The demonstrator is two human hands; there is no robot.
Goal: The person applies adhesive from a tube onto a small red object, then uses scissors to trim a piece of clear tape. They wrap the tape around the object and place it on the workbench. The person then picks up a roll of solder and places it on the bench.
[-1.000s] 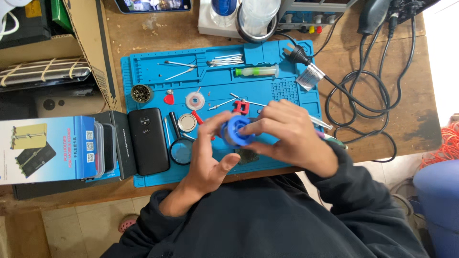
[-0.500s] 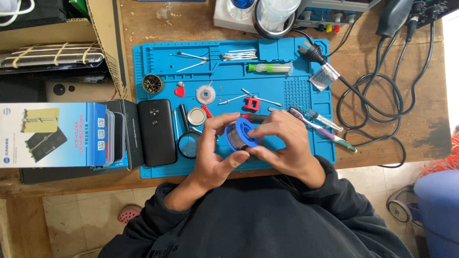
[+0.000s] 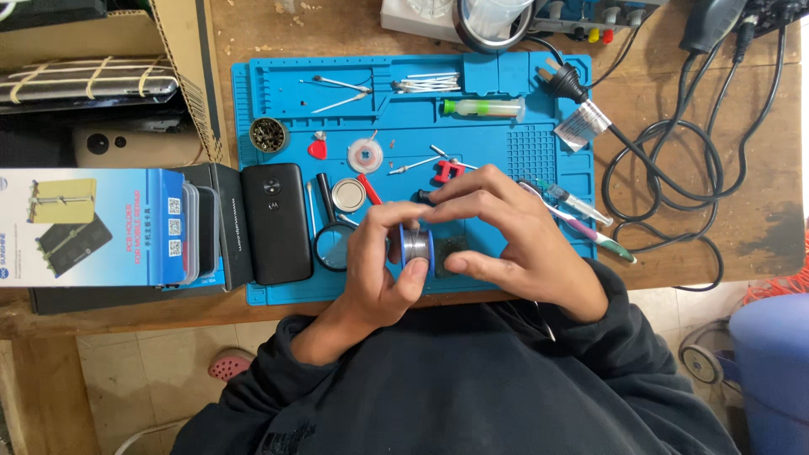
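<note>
Working over the wooden worktop (image 3: 708,244), I see both hands gathered at the near edge of a blue silicone repair mat (image 3: 506,126), ribbed and moulded into shallow trays. Left of it a printed cardboard box (image 3: 84,227) lies flat beside a black smartphone (image 3: 276,223), face down, glossy and rounded at the corners. Loops of black rubbery cable (image 3: 674,168) run across the right side of the wood.

At the centre sits the solder spool (image 3: 415,246): a small reel with blue plastic flanges and a tight winding of dull silver wire, held on its side just above the mat's front edge. My left hand (image 3: 383,270) has its grip clenched on the reel, thumb and fingers pinching the flanges. My right hand (image 3: 514,240) arches over it, fingertips meeting at the top of the winding; whether that grip pinches the wire's loose end I cannot tell.

Smaller pieces dot the mat: a round magnifier (image 3: 335,247) with a black handle, a toothbrush (image 3: 590,232), a flat metal tin (image 3: 347,195), steel tweezers (image 3: 337,84) and a red plastic pick (image 3: 318,149).
</note>
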